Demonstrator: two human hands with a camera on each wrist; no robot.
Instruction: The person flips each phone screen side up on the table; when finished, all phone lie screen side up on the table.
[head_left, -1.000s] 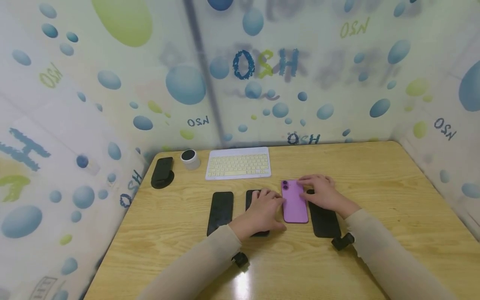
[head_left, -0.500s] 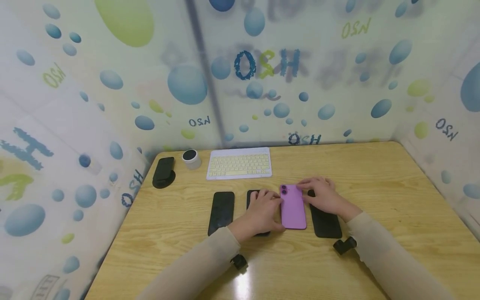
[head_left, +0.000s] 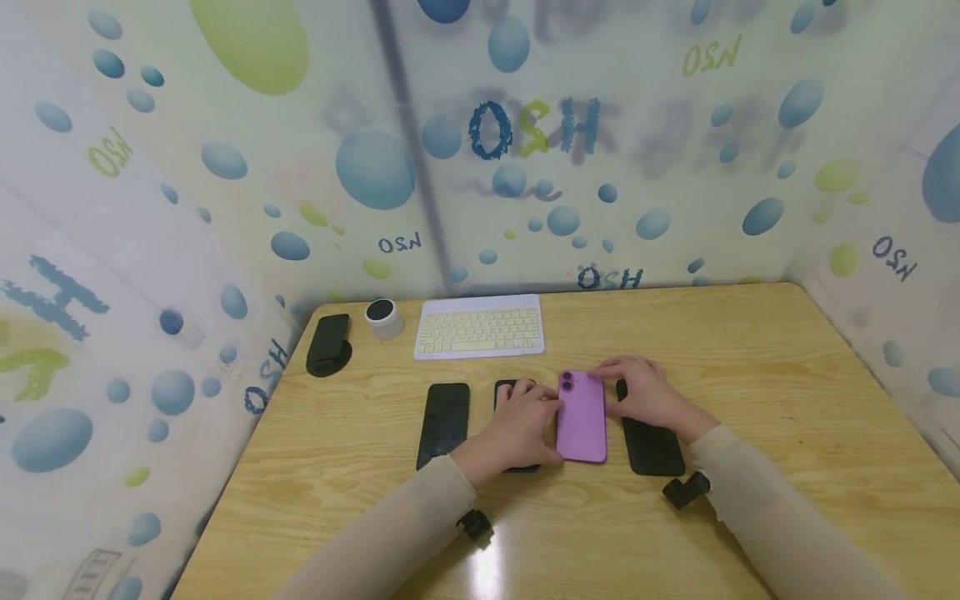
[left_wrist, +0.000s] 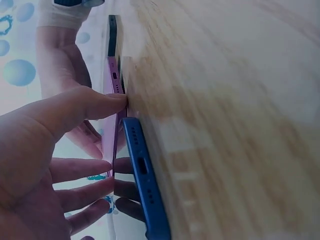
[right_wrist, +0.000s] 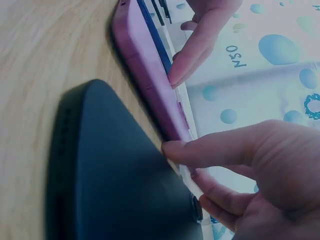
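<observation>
A purple smartphone (head_left: 581,417) lies back up on the wooden table, its two camera lenses at the far left corner. My left hand (head_left: 516,425) is along its left edge, with the thumb at the near corner and fingertips farther up. On the other side, my right hand (head_left: 647,396) touches the far right corner with the index finger and the right edge with the thumb. Under my left hand is a dark phone (head_left: 525,468), mostly hidden; its blue side (left_wrist: 145,172) shows in the left wrist view. A black phone (head_left: 652,446) lies partly beneath my right hand.
Another black phone (head_left: 443,425) lies to the left in the row. Behind are a white keyboard (head_left: 480,329), a small white jar-like thing with a dark top (head_left: 382,317) and a black device on a round base (head_left: 328,343). Patterned curtains surround the table.
The purple phone has shifted toward me and slightly left, coming up against my left hand's fingers. My right hand has edged left and forward a little; the other phones stay put.
</observation>
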